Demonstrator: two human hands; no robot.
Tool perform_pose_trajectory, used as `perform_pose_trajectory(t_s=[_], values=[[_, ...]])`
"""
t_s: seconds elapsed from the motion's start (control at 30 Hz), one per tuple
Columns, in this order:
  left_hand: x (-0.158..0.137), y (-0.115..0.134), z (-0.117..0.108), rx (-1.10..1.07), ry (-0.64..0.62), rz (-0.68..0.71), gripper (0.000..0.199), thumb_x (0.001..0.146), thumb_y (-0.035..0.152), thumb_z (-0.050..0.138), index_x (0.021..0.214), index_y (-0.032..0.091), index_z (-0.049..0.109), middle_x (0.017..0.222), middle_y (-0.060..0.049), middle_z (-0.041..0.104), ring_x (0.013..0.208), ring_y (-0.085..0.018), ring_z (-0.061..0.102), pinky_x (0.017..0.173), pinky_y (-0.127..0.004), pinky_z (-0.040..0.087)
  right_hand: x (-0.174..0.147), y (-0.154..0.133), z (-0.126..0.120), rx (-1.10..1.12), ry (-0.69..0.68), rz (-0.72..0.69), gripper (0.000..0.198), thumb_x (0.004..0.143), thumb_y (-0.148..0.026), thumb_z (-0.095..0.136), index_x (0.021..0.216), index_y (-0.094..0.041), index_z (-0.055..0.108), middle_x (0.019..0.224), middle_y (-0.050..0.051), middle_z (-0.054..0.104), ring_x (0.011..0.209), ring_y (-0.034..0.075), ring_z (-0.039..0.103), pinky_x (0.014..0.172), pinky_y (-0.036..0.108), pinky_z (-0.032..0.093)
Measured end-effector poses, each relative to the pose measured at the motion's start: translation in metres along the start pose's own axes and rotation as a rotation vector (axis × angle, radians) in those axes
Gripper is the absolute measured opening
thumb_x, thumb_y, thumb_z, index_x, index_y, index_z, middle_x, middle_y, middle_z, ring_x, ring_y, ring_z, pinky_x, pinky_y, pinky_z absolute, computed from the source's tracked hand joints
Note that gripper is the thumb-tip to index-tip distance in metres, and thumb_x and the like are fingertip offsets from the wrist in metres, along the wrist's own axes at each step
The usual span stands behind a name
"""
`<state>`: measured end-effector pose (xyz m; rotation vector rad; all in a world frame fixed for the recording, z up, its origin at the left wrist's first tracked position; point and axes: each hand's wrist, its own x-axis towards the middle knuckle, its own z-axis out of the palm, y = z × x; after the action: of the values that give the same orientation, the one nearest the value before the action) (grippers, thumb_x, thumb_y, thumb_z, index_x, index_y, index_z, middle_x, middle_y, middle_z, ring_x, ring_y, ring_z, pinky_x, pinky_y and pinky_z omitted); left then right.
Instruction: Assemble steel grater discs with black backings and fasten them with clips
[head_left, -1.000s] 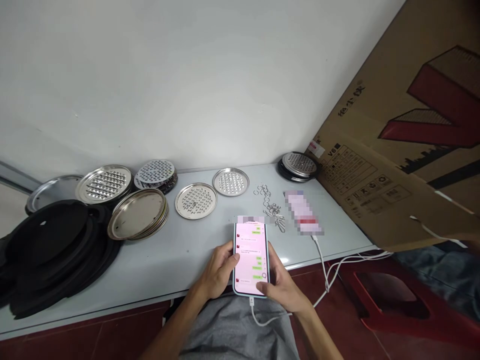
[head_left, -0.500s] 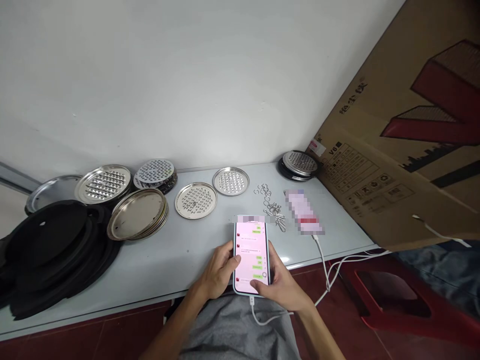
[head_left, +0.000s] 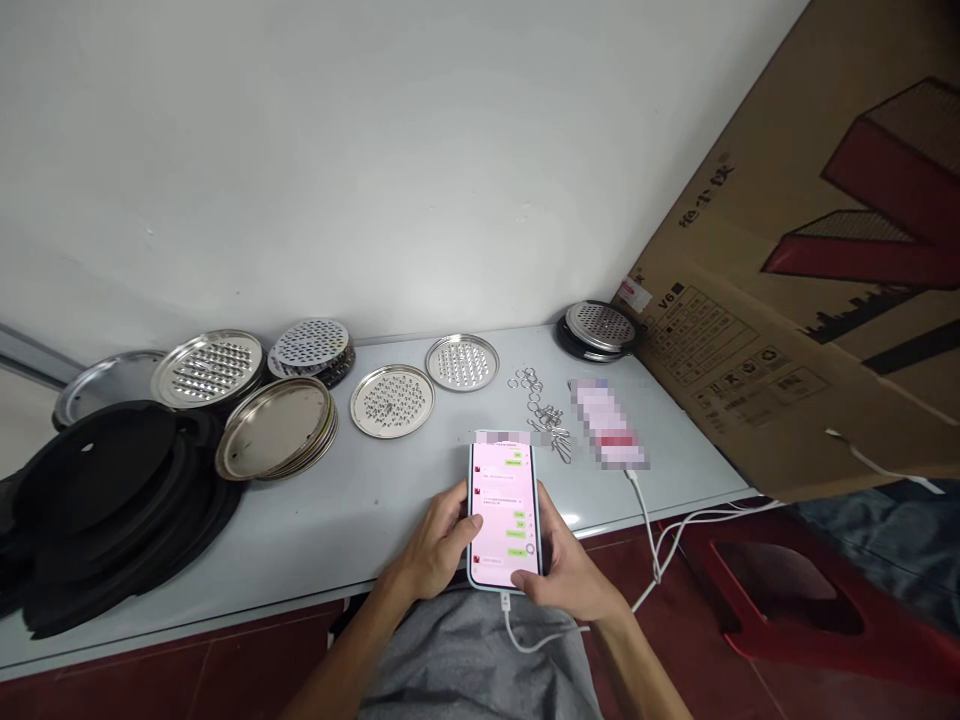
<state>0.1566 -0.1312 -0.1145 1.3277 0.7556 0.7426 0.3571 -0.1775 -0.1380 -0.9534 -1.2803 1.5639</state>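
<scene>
A smartphone (head_left: 501,515) in a pale blue case is held upright over my lap, at the table's front edge. Its lit pink screen shows a chat with green bubbles. My left hand (head_left: 439,540) grips its left side, the thumb on the screen's edge. Along the right side my right hand (head_left: 570,570) holds it, the thumb over the lower right of the screen. The fingers behind the phone are hidden. A white charging cable (head_left: 505,603) is plugged into its bottom. Small metal rings and hooks (head_left: 551,425) lie just beyond the phone.
A second phone (head_left: 609,425), blurred and cabled, lies at right. Round metal grater plates (head_left: 392,402) and stacked metal discs (head_left: 274,430) sit on the table, with black round pieces (head_left: 112,500) at far left. A large cardboard box (head_left: 750,330) leans at right, above a red stool (head_left: 795,600).
My right thumb has shifted slightly right and down on the screen. Both hands keep their hold on the smartphone, and the table things stay put.
</scene>
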Motion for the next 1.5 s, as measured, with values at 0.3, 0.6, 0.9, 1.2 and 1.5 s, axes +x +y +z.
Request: perform_pose_trajectory(t_s=[0.3,0.6,0.9,1.2,1.5], values=[[-0.0028,-0.0076,-0.0032,0.046,-0.03,0.02,0.052,0.087,0.028,0.058,0.138,0.017,0.056,0.122,-0.009,0.07,0.101,-0.026,0.063,0.093,-0.037,0.049,-0.0003,0.0031,-0.0031,0.059,0.032,0.033,0.074,0.085,-0.026,0.068,0.151,-0.029,0.035,0.136,0.008,0.059,0.125,0.029,0.057,0.107,0.046,0.045],[-0.0026,0.0004,-0.0021,0.121,-0.031,0.054,0.055,0.081,0.024,0.062,0.135,0.015,0.058,0.118,-0.01,0.071,0.096,-0.026,0.063,0.092,-0.038,0.05,0.0004,0.0037,-0.0025,0.053,0.071,0.059,0.072,0.084,-0.025,0.069,0.149,-0.028,0.039,0.132,0.007,0.063,0.121,0.029,0.06,0.109,0.047,0.043],[-0.0025,-0.0005,-0.0017,0.135,-0.03,0.059,0.055,0.082,0.026,0.063,0.136,0.017,0.057,0.12,-0.009,0.07,0.096,-0.025,0.063,0.094,-0.038,0.049,-0.0025,0.0079,-0.0071,0.074,0.055,0.055,0.078,0.081,-0.021,0.067,0.153,-0.029,0.037,0.136,0.006,0.062,0.128,0.03,0.056,0.113,0.049,0.04],[-0.0035,-0.0033,-0.0017,0.166,-0.017,0.055,0.056,0.081,0.024,0.064,0.135,0.016,0.057,0.12,-0.009,0.07,0.094,-0.024,0.063,0.093,-0.038,0.05,-0.0036,0.0101,-0.0079,0.087,0.049,0.046,0.082,0.079,-0.021,0.066,0.155,-0.029,0.035,0.142,0.006,0.058,0.14,0.03,0.045,0.119,0.05,0.032],[-0.0028,-0.0037,-0.0013,0.149,-0.019,0.057,0.057,0.08,0.024,0.065,0.136,0.016,0.057,0.121,-0.01,0.07,0.094,-0.025,0.064,0.093,-0.039,0.051,-0.0034,0.0103,-0.0089,0.095,0.051,0.052,0.082,0.077,-0.023,0.067,0.154,-0.028,0.037,0.142,0.007,0.058,0.137,0.032,0.049,0.116,0.05,0.036]])
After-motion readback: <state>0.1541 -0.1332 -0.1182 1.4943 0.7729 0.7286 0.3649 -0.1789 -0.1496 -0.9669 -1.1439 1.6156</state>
